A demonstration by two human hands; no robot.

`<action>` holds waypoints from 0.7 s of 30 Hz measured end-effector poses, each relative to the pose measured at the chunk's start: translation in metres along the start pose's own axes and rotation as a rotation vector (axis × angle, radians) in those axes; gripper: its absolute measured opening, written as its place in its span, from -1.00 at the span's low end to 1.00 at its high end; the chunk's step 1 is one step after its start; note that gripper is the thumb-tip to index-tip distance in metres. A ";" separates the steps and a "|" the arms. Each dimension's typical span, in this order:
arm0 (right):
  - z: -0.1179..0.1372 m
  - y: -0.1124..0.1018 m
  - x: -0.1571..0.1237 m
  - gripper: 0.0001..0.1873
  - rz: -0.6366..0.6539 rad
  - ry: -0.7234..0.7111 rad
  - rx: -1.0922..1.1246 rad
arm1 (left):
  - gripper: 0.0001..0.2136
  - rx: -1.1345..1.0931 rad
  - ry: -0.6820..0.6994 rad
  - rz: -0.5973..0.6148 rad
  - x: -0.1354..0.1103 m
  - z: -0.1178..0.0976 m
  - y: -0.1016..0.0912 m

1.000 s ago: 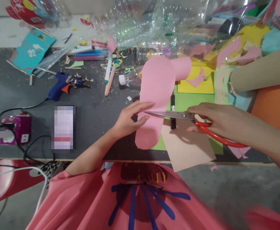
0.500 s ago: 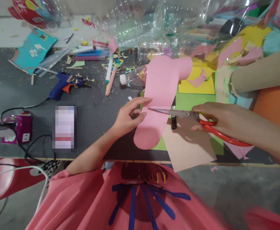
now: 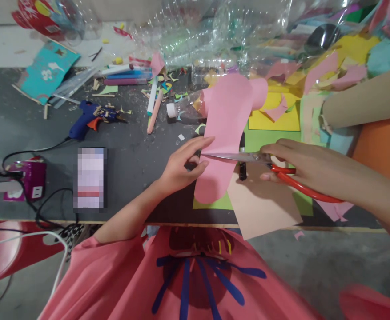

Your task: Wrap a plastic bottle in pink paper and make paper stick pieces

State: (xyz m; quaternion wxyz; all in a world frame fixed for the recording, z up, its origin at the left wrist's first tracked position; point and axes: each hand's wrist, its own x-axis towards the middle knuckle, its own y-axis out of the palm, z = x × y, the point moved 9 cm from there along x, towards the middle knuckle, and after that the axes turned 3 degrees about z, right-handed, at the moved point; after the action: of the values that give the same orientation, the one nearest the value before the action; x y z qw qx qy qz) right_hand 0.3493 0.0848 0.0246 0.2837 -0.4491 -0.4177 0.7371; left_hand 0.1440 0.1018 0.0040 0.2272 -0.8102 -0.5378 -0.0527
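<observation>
A long pink paper piece (image 3: 230, 106) with rounded ends hangs at a slant over the table. My left hand (image 3: 181, 166) pinches its left edge at the narrower middle, thumb and fingertips on the paper. My right hand (image 3: 301, 162) grips scissors (image 3: 236, 157) by their red handles. The blades look closed or nearly so and lie across the paper's middle, their tip close to my left fingers. Behind the paper lies a plastic bottle (image 3: 186, 108) with a white cap, partly wrapped in pink. A black marker (image 3: 243, 170) shows under the scissors.
A beige sheet (image 3: 264, 209) overlaps the table's front edge. Left stand a blue glue gun (image 3: 81, 122), a phone (image 3: 90, 178) and a purple box (image 3: 38, 178) with cables. Markers (image 3: 128, 82), paper scraps and clear plastic bottles (image 3: 181, 40) crowd the back.
The pink paper has swung, its lower end moving right and slightly up. My left hand has shifted a little right with it. The scissors have slid slightly left, toward the paper's left edge.
</observation>
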 end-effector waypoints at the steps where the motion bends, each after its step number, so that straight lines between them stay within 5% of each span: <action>1: 0.001 0.000 0.001 -0.30 0.007 0.001 -0.005 | -0.56 -0.005 0.003 0.000 0.000 0.000 0.000; 21: 0.009 -0.005 0.003 -0.21 -0.055 -0.076 0.017 | -0.53 -0.012 -0.015 0.021 0.000 0.002 0.001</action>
State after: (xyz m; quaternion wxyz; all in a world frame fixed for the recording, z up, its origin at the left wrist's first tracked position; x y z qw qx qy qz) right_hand 0.3404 0.0868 0.0300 0.2915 -0.4069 -0.4341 0.7490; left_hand 0.1448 0.1026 0.0024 0.2190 -0.8175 -0.5306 -0.0474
